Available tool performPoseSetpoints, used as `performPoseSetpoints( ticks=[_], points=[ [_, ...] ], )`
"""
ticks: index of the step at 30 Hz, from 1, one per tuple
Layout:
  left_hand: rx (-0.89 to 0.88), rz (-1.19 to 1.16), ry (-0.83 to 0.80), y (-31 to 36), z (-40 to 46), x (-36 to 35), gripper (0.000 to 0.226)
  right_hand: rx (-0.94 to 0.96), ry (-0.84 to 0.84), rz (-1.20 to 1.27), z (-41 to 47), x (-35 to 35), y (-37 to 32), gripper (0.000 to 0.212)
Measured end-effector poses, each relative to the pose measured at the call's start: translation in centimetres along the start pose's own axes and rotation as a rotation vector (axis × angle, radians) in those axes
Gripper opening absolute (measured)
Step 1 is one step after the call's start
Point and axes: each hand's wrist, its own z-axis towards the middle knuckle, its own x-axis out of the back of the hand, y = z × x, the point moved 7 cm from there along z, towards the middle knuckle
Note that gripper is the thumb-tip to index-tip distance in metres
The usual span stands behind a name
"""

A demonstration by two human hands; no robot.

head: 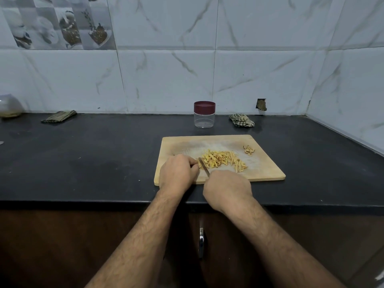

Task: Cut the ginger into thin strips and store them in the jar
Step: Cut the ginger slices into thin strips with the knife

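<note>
A pile of thin yellow ginger strips (223,160) lies across the middle of the wooden cutting board (266,171). My left hand (176,173) rests on the board at the pile's left end, its fingertips pinching a small piece of ginger against the blade. My right hand (227,191) grips the handle of a knife (204,166), whose blade points away from me and sits on the ginger next to my left fingers. A few ginger peel scraps (249,150) lie near the board's far right corner. A clear jar (204,117) with a maroon lid stands behind the board by the wall.
The board sits on a black countertop (93,159) against a tiled wall. A folded checked cloth (59,116) lies at the back left, a crumpled one (241,120) at the back right. A rounded vessel (9,106) stands at the far left edge.
</note>
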Motion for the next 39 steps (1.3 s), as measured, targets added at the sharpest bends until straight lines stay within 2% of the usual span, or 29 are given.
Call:
performPoseSetpoints(
  ticks=[4,15,26,39],
  points=[
    [0.006,-0.006,-0.001,-0.1,0.0,0.0,0.022,0.02,0.018,0.012,0.4,-0.3,-0.2,0.01],
    [0.02,-0.03,0.004,-0.3,0.2,-0.2,0.021,-0.011,-0.049,-0.025,0.8,0.2,-1.1,0.022],
    [0.147,-0.146,0.022,-1.0,0.3,0.0,0.023,-0.015,0.009,0.068,-0.9,-0.6,1.1,0.024],
    [0.102,-0.13,0.012,-0.7,0.4,0.2,0.017,0.043,0.03,0.018,0.5,-0.3,0.1,0.022]
  ],
)
